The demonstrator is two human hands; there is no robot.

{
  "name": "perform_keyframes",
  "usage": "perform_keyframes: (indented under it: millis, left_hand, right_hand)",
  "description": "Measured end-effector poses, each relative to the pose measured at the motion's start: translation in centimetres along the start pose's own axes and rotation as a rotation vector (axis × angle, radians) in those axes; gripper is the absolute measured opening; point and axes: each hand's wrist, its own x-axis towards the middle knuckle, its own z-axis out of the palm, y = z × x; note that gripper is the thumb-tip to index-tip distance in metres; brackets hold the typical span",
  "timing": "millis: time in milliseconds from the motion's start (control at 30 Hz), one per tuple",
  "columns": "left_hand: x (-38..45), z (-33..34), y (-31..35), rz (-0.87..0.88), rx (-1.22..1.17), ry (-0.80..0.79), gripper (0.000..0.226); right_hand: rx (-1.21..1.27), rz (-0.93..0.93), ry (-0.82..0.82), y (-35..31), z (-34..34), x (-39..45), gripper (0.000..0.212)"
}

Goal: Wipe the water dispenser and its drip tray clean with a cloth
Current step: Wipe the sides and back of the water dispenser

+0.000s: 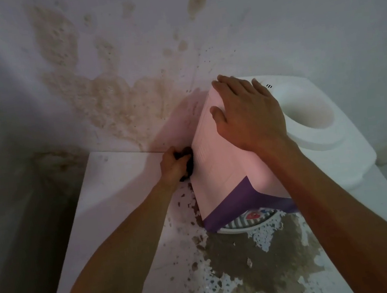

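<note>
A white and purple water dispenser (216, 158) stands on a white surface, seen from above. Its drip tray (244, 224) shows under the purple front, with a red tap lever just above it. My left hand (174, 165) grips a dark cloth (188, 165) and presses it against the lower left side panel of the dispenser. My right hand (244, 112) lies flat with straight fingers on the top left edge of the dispenser, beside the round bottle well (308, 111).
The white surface (121, 205) has peeling paint and a large brown bare patch (258, 255) in front of the dispenser. A stained white wall (102, 60) rises directly behind. A dark gap lies to the left of the surface.
</note>
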Motion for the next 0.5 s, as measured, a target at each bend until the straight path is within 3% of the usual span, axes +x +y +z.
perform_keyframes:
  millis: [300,500]
  left_hand:
    - [-2.4,-0.3,5.1,0.227,-0.069,-0.002,0.010]
    - [-5.6,0.4,1.8,0.194,-0.056,-0.007,0.014]
  right_hand:
    - [0.013,0.004,0.001,-0.1,-0.1,-0.1,0.058]
    - [0.016,0.005,-0.003,-0.1,-0.3,-0.1,0.058]
